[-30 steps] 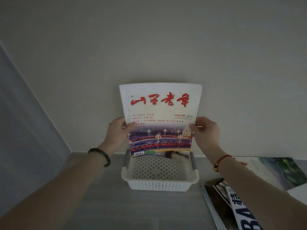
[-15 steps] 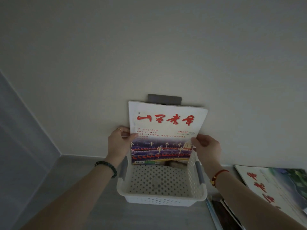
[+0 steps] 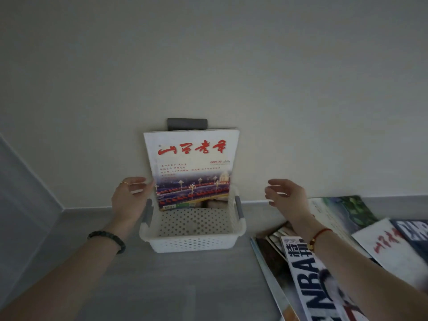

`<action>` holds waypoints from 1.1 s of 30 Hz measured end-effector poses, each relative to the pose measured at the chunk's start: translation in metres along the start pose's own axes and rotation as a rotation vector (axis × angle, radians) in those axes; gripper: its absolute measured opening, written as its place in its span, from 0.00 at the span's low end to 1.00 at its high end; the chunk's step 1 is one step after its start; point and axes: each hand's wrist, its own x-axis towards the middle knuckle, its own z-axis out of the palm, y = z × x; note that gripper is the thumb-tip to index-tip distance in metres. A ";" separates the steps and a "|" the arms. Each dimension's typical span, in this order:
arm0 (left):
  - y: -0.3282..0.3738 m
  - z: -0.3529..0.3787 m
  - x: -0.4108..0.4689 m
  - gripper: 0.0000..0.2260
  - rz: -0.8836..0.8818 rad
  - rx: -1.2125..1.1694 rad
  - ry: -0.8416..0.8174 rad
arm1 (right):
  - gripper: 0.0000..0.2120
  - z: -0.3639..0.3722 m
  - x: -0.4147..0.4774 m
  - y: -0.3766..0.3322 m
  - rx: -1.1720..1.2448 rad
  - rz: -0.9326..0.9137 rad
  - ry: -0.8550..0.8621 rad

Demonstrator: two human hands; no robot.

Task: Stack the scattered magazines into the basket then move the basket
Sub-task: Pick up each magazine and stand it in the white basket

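A white perforated basket with grey handles sits on the grey surface against the wall. A magazine with a white cover and red characters stands upright in its far end, leaning on the wall. My left hand is open beside the magazine's left edge, fingertips near or just touching it. My right hand is open and apart from the magazine, to the right of the basket. Several more magazines lie scattered at the right, among them an NBA one and a white one with red characters.
A small dark grey rectangle is fixed on the wall just behind the magazine's top. A grey side panel closes off the left. The pale wall stands directly behind the basket.
Both hands lowered the magazine into the basket's far end. My right hand has let go and moved away to the right. My left hand has opened beside it.
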 end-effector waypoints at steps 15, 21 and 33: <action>0.053 0.145 -0.180 0.09 0.006 -0.147 -0.436 | 0.09 -0.244 -0.077 0.105 -0.128 0.164 0.187; 0.054 0.248 -0.257 0.09 -0.078 -0.127 -0.595 | 0.20 -0.315 -0.085 0.166 -0.320 0.318 0.050; 0.049 0.353 -0.358 0.06 -0.427 -0.176 -0.797 | 0.17 -0.323 -0.085 0.211 -0.901 0.008 -0.251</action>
